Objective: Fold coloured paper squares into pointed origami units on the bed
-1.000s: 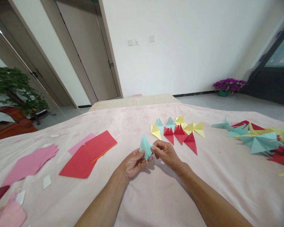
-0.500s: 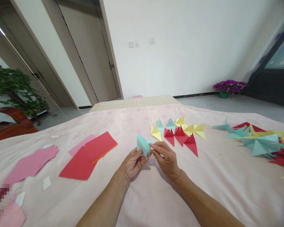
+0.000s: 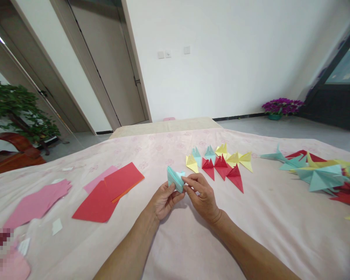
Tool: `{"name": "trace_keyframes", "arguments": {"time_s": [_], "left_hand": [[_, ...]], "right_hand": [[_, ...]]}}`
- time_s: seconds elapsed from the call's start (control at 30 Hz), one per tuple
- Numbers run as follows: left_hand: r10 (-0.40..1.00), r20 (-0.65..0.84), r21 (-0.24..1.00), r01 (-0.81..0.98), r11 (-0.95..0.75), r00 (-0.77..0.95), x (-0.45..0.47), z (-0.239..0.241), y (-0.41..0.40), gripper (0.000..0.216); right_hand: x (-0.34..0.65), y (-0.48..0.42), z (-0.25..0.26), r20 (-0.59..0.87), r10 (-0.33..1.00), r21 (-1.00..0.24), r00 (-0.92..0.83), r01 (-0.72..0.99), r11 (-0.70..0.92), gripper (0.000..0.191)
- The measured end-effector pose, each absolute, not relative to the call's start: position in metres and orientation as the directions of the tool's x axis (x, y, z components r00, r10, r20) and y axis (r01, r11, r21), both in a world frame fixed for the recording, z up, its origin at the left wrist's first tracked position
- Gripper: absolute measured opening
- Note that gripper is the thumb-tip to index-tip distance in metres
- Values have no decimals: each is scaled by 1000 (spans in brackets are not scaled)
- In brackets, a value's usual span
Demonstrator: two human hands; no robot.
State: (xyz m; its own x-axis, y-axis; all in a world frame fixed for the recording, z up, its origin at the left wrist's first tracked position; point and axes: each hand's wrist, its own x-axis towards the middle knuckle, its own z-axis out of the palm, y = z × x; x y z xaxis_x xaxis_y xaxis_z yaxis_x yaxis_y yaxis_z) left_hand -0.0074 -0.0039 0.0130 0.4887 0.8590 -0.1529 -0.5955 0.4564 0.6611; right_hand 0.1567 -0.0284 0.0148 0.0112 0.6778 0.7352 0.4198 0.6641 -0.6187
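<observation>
A folded light-blue paper piece (image 3: 175,179) is held up over the pink patterned cloth. My left hand (image 3: 165,200) pinches its lower left part between thumb and fingers. The thumb and fingertips of my right hand (image 3: 202,194) close on its right edge; the exact spot they grip is partly hidden. Just beyond my right hand stand several folded paper cranes, among them a red crane (image 3: 235,178), a yellow crane (image 3: 191,163) and a light-blue crane (image 3: 210,153).
Red paper sheets (image 3: 96,202) lie left of my hands, with pink sheets (image 3: 37,200) farther left. White scraps (image 3: 57,226) lie near them. A heap of paper cranes (image 3: 323,177) spreads at the right. Beyond the cloth-covered surface (image 3: 151,146) are a door and a wall.
The light-blue paper has tilted slightly, and its right side looks a little more spread. Both hands keep their hold and have barely moved.
</observation>
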Motion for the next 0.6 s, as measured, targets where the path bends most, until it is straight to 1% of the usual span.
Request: {"name": "trace_keyframes", "arguments": {"time_s": [0.27, 0.47, 0.6], "left_hand": [[870, -155, 723, -546, 423, 468, -7, 13, -4, 35], [876, -128, 747, -535, 393, 465, -2, 14, -9, 36], [898, -114, 768, -536, 351, 425, 2, 15, -11, 40]], "right_hand": [[157, -30, 16, 740, 672, -602, 14, 458, 654, 32], [159, -30, 17, 723, 690, -607, 8, 485, 630, 26], [161, -28, 17, 747, 665, -578, 6, 500, 645, 22]]}}
